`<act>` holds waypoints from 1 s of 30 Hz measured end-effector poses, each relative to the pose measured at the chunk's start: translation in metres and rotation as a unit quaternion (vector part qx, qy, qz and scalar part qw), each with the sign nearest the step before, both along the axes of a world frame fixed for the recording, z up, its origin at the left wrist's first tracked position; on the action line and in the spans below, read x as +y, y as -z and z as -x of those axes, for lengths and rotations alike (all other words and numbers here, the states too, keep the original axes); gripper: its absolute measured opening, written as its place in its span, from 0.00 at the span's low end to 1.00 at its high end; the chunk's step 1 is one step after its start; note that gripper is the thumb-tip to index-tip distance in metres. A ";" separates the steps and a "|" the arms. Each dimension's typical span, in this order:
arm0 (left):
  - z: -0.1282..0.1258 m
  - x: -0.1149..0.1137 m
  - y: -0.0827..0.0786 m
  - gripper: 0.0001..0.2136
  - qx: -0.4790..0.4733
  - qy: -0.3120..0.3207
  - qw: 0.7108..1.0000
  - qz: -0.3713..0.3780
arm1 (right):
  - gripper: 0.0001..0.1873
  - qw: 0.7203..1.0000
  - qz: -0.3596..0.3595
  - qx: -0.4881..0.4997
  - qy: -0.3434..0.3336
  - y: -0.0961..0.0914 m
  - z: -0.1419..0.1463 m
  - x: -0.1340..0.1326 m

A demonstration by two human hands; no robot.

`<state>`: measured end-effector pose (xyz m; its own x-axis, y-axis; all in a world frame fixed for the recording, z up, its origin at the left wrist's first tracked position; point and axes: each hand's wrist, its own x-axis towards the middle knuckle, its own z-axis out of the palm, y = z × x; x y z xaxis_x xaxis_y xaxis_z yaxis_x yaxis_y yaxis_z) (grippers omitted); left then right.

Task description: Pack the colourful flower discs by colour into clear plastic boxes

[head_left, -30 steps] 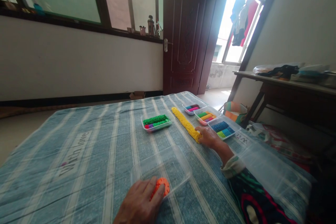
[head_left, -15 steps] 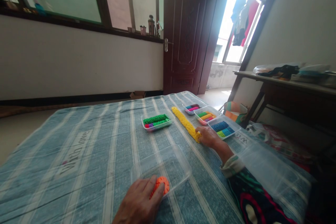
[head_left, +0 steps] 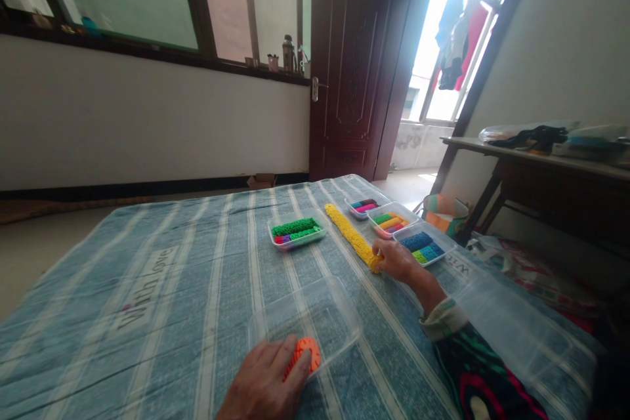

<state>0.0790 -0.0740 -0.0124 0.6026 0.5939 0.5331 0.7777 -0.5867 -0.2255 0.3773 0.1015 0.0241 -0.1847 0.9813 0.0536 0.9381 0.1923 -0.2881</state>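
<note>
Far left: striped blue cloth (head_left: 147, 289) with writing on it, same as 1 second ago. Low in the middle: left hand (head_left: 266, 384), fingers pressed close together and cupped over an orange round piece (head_left: 306, 350), holding it at the near edge of a clear tray (head_left: 315, 312). Same hold as before, hardly moved. Farther back: a small tray with green pieces (head_left: 296, 231). Next to that, a long yellow row (head_left: 350, 237) lying on the cloth, running away toward the door. Right hand (head_left: 398, 261) at the near end of the yellow row, fingers curled and touching it, in the same spot as before. Pinching a piece or only pressing: cannot tell. Just right of the row: 3 small trays in a line. Nearest 1 with blue pieces (head_left: 422, 246), then 1 with orange and green pieces (head_left: 391, 218), then the farthest with pink pieces (head_left: 364, 205). Far right, near the sleeve: a big clear box (head_left: 522, 335). Everything a little lower and more to the right in the picture than 1 second ago.
</note>
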 end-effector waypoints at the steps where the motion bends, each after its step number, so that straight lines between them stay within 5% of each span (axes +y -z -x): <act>1: 0.000 0.000 0.000 0.14 0.003 0.000 1.000 0.000 | 0.13 1.000 0.000 0.002 -0.003 0.000 -0.001 0.000; 30: -0.003 0.000 0.004 0.14 -0.029 0.000 1.000 -0.004 | 0.16 0.998 0.010 0.021 -0.051 0.002 -0.002 0.000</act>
